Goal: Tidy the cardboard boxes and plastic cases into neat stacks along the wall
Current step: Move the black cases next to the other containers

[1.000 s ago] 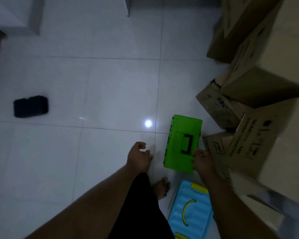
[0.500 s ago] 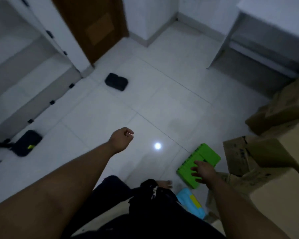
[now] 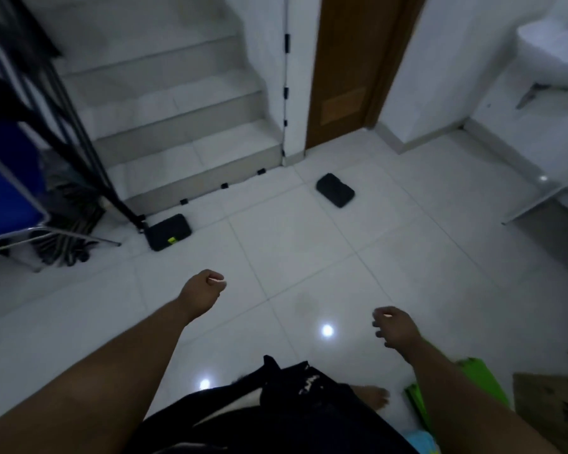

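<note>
**Both hands empty, right hand off the green case**

The left hand hangs out in front over the tiled floor, well to the left of the green plastic case. Its fingers are clenched into a loose fist with the thumb laid across them, and it grasps nothing. The right hand hovers just up and to the left of the green case, clear of it, palm turned down, fingers slack and slightly spread; it too carries nothing.

The green case lies on the floor at the lower right, partly hidden behind the right forearm. A cardboard box sits just to its right, and a sliver of a light blue case shows just below its near end. Well beyond the green case, two black cases lie on the floor: one with a yellow-green latch to the far left, against the bottom step of the stairs, and another near the wooden door.

Half a second ago the right hand rested flat on the green case; it has since let go and lifted away. The left hand keeps its curled pose, and the view has swung toward the stairs.
</note>
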The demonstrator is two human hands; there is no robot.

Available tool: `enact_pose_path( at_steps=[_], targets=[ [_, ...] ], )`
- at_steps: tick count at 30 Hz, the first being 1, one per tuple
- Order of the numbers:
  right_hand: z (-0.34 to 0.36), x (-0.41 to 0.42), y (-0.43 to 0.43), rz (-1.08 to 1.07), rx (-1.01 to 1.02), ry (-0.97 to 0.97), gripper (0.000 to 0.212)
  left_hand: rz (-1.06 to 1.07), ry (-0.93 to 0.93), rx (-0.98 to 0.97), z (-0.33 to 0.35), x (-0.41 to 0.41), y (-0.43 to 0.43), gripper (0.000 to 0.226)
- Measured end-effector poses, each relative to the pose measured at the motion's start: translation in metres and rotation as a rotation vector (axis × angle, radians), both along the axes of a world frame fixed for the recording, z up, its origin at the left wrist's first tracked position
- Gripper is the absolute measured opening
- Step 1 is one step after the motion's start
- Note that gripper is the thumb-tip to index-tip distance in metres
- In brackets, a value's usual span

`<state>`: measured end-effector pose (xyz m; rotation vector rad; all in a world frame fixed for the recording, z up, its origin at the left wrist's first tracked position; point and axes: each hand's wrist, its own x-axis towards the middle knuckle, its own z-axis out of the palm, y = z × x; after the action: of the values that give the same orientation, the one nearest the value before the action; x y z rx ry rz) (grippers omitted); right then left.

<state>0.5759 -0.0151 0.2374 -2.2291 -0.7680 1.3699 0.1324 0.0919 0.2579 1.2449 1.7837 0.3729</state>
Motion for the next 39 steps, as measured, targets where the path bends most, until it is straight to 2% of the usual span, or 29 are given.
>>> enact_pose_path(
  at_steps=[2,6,8,11,14,24,30,33,39],
  targets=[
    [-0.001,-0.046,0.024,0.176,0.038,-0.040,0.006,0.082,0.017,0.005,-0.003,-0.049,-0.003,0.012],
    [-0.031,-0.116,0.081,0.385,0.072,-0.095,0.015,0.283,-0.043,0.007,-0.003,-0.123,-0.018,0.014],
    [-0.029,-0.145,0.105,0.419,0.070,-0.087,0.011,0.333,-0.072,-0.003,-0.005,-0.146,-0.023,0.015],
    [0.018,-0.201,0.126,0.398,0.051,-0.064,0.008,0.395,-0.110,-0.020,-0.009,-0.171,-0.026,0.014],
    [0.031,-0.232,0.156,0.363,0.003,-0.013,0.012,0.445,-0.154,-0.029,-0.012,-0.190,-0.018,0.015],
    [-0.006,-0.313,0.324,0.472,0.003,0.021,0.015,0.570,-0.150,-0.055,-0.015,-0.262,0.081,0.016],
    [-0.034,-0.343,0.420,0.667,-0.042,-0.038,0.014,0.663,-0.094,-0.115,-0.016,-0.303,0.140,0.013],
    [-0.051,-0.355,0.465,0.748,-0.058,-0.070,0.011,0.655,-0.037,-0.090,-0.018,-0.309,0.172,0.015],
    [-0.074,-0.383,0.529,0.738,-0.095,-0.104,0.019,0.561,-0.066,-0.135,-0.017,-0.323,0.233,0.015]
  ],
)
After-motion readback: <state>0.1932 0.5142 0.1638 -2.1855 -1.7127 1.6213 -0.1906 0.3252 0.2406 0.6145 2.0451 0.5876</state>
